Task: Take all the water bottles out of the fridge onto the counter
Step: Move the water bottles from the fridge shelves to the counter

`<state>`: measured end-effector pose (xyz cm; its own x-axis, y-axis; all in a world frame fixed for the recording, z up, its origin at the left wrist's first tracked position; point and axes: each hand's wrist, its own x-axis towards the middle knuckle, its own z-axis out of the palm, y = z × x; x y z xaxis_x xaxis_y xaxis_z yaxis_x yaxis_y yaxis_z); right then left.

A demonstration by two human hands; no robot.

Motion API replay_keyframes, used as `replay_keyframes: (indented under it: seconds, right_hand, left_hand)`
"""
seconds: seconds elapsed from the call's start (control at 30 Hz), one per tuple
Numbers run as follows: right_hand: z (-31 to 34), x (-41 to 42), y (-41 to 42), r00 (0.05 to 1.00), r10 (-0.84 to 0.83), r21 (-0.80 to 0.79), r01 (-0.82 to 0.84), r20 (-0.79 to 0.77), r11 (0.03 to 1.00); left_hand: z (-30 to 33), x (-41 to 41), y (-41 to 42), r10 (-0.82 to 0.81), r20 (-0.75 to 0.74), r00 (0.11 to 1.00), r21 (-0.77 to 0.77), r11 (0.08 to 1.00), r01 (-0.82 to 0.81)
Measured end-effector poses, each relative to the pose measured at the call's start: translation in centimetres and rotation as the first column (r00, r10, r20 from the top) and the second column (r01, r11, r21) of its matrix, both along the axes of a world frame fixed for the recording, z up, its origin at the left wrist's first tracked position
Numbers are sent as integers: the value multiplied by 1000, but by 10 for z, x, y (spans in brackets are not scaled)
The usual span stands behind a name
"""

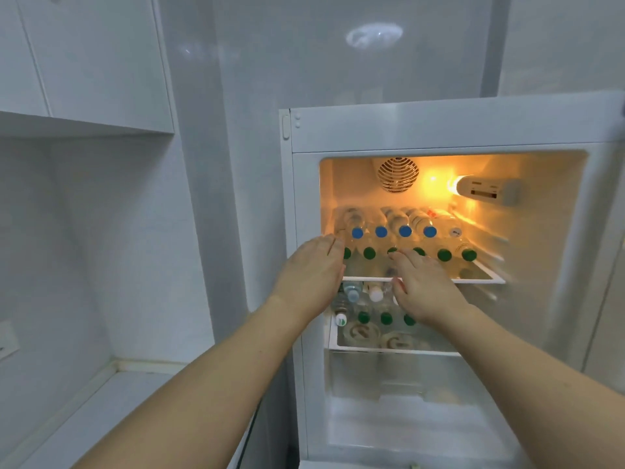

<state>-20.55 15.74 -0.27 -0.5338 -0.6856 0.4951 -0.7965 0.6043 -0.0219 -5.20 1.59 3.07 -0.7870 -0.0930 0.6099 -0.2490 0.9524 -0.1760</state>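
Observation:
The open fridge (456,126) glows orange inside. On its top shelf (480,279) lie several water bottles, caps toward me: a back row with blue caps (404,231) and a front row with green caps (444,254). The lower shelf (389,347) holds more bottles with green and white caps (375,294). My left hand (313,270) reaches with straight fingers to the leftmost green-capped bottle at the shelf's left end. My right hand (422,286) stretches flat toward the middle green caps, its fingertips at one cap. Neither hand holds anything.
A white counter (101,411) runs along the lower left, beside the fridge, under a white wall cabinet (84,123). A fan grille (398,175) and a lamp housing (487,191) sit at the top of the fridge. An empty compartment lies below the shelves.

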Motion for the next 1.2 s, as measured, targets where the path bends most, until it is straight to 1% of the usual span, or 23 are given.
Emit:
replay_keyframes:
  seconds: [0.1,0.2,0.3,0.37,0.57,0.67,0.8,0.93,1.07,1.2]
  right_hand:
    - [5,-40,-18,997,-72,-16,72,16,997]
    - [9,-59,-22,994,-98,-22,99,42,995]
    - [13,-74,-25,990,-134,-15,135,41,991]
    - [18,-99,-33,988,-152,-36,152,12,988]
    - [28,-156,-68,980,-158,-24,156,-124,987]
    - [21,-180,-90,980,-107,-15,106,-166,994]
    - [14,-204,-113,983,-49,20,54,-176,998]
    - [9,-227,-126,989,-27,41,33,-142,999]
    - [4,-244,-134,990,-44,67,54,-131,996]
    - [-1,-251,-144,989,-61,51,69,-134,996]
  left_hand:
    - [-4,-56,-14,-30,15,999,6,1000,30]
    - [-1,-76,-17,22,29,999,5,1000,-22]
    - [0,-90,-25,125,110,986,-74,990,-118]
    - [7,-116,-34,181,131,975,-117,979,-166]
    - [19,-189,-50,240,200,950,-122,968,-220]
    - [16,-219,-62,263,224,939,-92,964,-248]
    - [4,-248,-79,324,203,924,-120,945,-305]
    - [-3,-273,-94,386,217,897,-132,922,-365]
    - [-6,-290,-102,356,221,908,-123,934,-337]
    - [-10,-300,-106,340,171,925,-119,939,-323]
